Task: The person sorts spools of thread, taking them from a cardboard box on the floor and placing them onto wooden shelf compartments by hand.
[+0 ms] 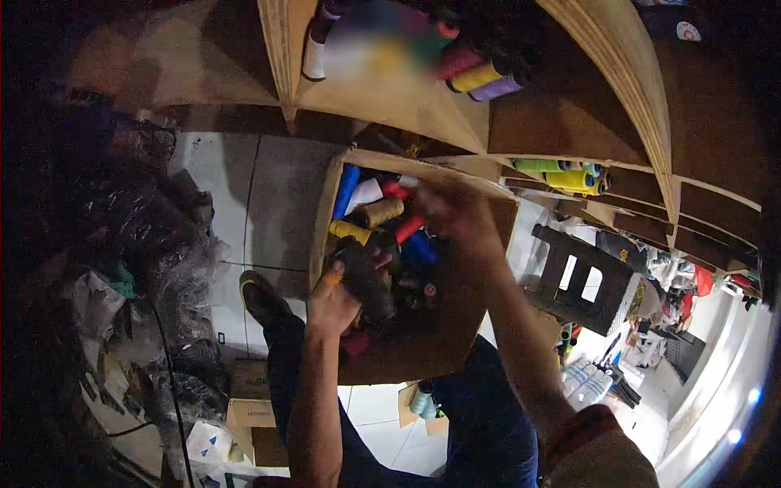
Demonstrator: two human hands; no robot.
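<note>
A drawer-like wooden box (324,236) in front of me holds a jumble of thread spools. My left hand (332,302) is closed around a dark thread spool (368,283) above the box's near left part. Smeared by motion, my right hand (457,213) is over the box's right side, and its fingers cannot be made out. Nearest to it are a red spool (409,228) and a blue spool (420,247). Farther left in the box lie a tan spool (381,212), a yellow spool (350,231), a white spool (364,195) and another blue spool (346,191).
Wooden shelving (390,110) curves above the box, with yellow spools (569,180) in a right-hand compartment. A black plastic stool (584,281) lies to the right. Plastic-wrapped bundles (175,244) crowd the left floor. Below stands a cardboard box (252,412).
</note>
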